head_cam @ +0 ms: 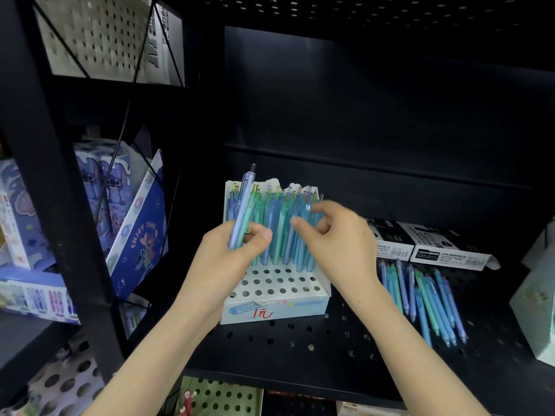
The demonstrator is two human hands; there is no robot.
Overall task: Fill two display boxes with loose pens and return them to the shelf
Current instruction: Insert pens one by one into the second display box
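Evidently the left hand is clutching a few pens as ready stock, while the right hand is reaching into the half-filled box on the shelf; blur is hiding its grip.

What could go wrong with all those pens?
The left hand grips a bunch of pens at once, so one might slip out. The right hand is in among the standing pens in the display box; it could knock some crooked. The loose pens lie on the shelf just beside the right forearm, which might sweep them off.
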